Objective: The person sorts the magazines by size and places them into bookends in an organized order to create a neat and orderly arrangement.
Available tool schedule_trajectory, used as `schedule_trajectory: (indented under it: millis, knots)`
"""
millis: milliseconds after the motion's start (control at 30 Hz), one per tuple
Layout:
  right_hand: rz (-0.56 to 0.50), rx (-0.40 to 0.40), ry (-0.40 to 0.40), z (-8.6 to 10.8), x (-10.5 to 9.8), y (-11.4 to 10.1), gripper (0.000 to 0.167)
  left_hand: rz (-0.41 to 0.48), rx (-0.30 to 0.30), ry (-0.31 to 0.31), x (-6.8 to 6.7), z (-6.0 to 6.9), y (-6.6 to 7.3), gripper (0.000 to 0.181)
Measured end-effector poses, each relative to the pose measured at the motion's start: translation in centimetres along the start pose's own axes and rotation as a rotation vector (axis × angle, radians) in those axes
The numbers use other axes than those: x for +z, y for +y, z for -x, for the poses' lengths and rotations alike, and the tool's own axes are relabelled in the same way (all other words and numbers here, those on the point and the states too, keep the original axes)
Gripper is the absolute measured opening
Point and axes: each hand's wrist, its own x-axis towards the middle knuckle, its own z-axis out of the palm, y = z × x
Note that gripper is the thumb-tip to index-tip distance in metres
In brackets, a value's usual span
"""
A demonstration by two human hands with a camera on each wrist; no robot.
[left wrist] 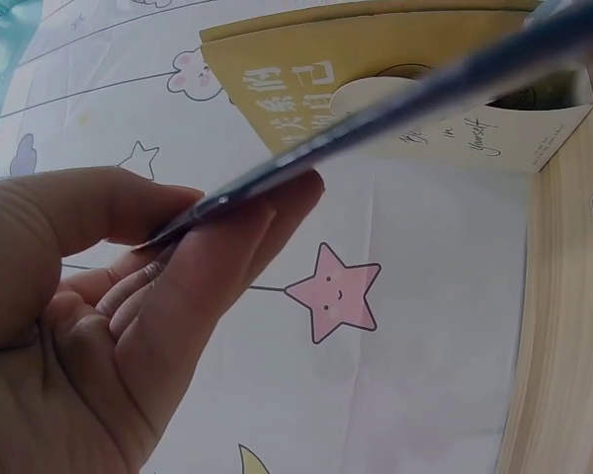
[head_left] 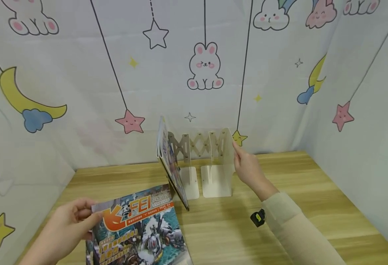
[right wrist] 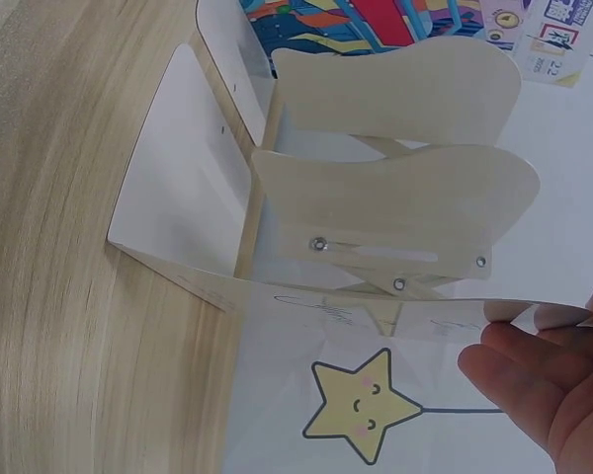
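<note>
My left hand [head_left: 63, 228] pinches the upper left edge of a magazine [head_left: 144, 228] whose colourful cover reads "KEFEI". In the left wrist view that magazine [left wrist: 326, 148] shows edge-on between thumb and fingers. A cream metal expandable bookend [head_left: 217, 180] with a folding lattice stands on the table. My right hand [head_left: 251, 169] grips the edge of its right end plate [right wrist: 425, 308]. Several thin books or magazines [head_left: 172, 158] lean against the left end of the bookend. One of them has a yellow cover [left wrist: 267, 49] with white characters.
The bookend stands on a wood-grain table [head_left: 280, 184]. Behind it hangs a white cloth [head_left: 180, 88] printed with rabbits, stars and moons. A small black device [head_left: 258, 218] sits by my right sleeve.
</note>
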Motion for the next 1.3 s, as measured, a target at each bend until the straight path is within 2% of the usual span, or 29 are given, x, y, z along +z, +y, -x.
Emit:
schedule_trajectory:
  millis: [133,467,1000,1300]
  knots:
    - [0.015,-0.004,0.001,0.2,-0.1,0.0,0.043,-0.014,0.023,0.0,0.1,0.4,0.2,0.032]
    - [0.032,-0.01,0.003,0.1,0.0,-0.1,0.044,-0.013,0.032,0.021,0.2,1.3,1.2,0.031]
    - [0.026,0.001,0.003,0.2,0.0,0.0,0.045,0.017,0.007,0.046,0.4,1.9,2.0,0.027]
    - [0.034,-0.012,0.008,0.2,0.1,0.0,0.044,0.049,0.064,0.044,0.4,2.7,1.9,0.026]
